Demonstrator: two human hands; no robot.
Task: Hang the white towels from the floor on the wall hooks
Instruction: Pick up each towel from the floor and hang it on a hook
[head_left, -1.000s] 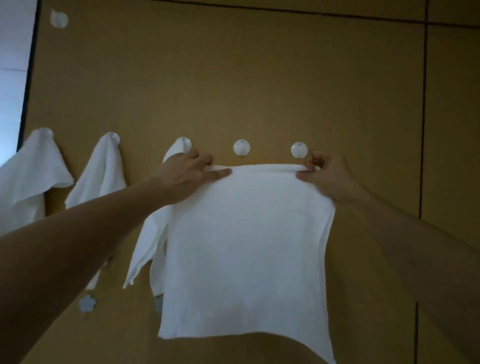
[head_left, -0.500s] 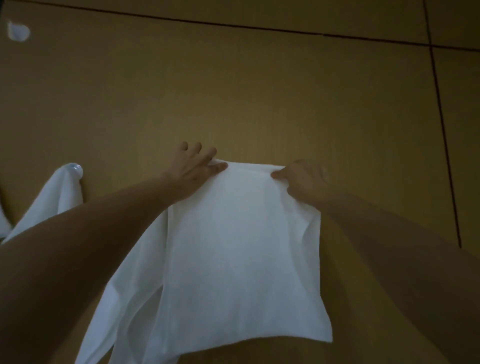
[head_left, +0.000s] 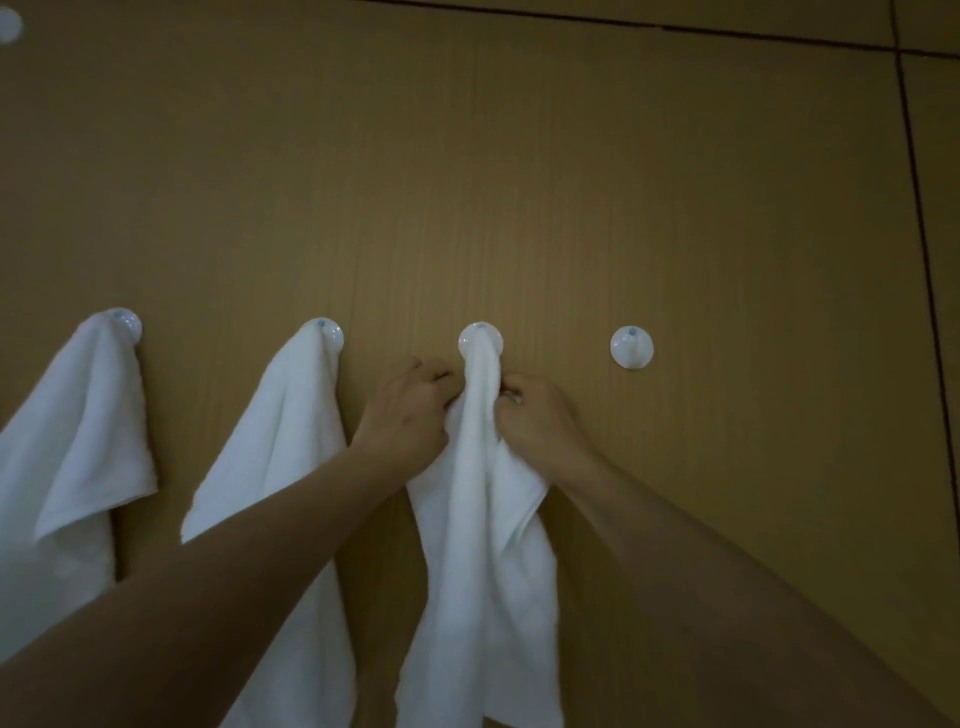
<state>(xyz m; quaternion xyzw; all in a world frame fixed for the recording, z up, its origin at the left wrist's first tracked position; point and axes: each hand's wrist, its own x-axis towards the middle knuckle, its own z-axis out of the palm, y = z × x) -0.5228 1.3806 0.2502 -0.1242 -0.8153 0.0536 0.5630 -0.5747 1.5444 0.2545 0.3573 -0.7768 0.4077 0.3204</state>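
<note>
A white towel (head_left: 483, 545) hangs bunched from a round white wall hook (head_left: 480, 335) in the middle of the brown wall. My left hand (head_left: 405, 410) grips the towel's left side just below the hook. On its right side my right hand (head_left: 535, 415) pinches the folds at the same height. Two more white towels (head_left: 78, 441) (head_left: 280, 452) hang from hooks (head_left: 124, 322) (head_left: 328, 332) further left. One bare hook (head_left: 631, 347) sits to the right of my hands.
The wall is brown wood-grain panelling with dark seams at the top (head_left: 623, 23) and right (head_left: 919, 249). A small white disc (head_left: 8, 23) shows at the top left corner.
The towel was held spread flat against the wall by its top edge; now it hangs gathered on the middle hook, and both hands have closed in below that hook.
</note>
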